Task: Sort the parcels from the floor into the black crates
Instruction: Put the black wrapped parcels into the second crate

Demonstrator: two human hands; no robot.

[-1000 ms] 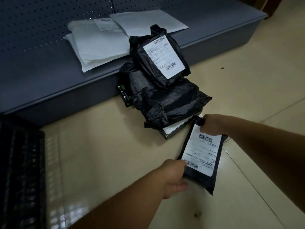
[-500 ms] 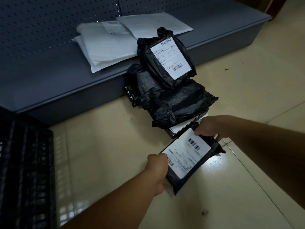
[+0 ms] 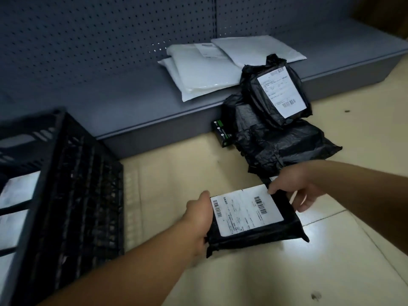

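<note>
A flat black parcel (image 3: pixel 280 230) with a white shipping label hangs above the floor, label up. My left hand (image 3: pixel 197 214) grips its left edge. My right hand (image 3: pixel 291 186) pinches its far right corner, thumb on the label. Behind it a pile of black parcels (image 3: pixel 284 144) lies on the floor against the shelf base; the top one (image 3: pixel 281 93) shows a white label. A black crate (image 3: pixel 72 184) stands at the left, with white-labelled parcels inside it.
A low grey shelf (image 3: pixel 132 107) with a pegboard back runs along the rear and carries several white mailers (image 3: pixel 198 74). A small black box with green print (image 3: pixel 221 133) leans beside the pile. Beige tiled floor (image 3: pixel 287 272) spreads to the right and front.
Both hands have lifted the labelled parcel off the floor and turned it flatter, carrying it leftward. The view has swung left, bringing more of the crate into sight.
</note>
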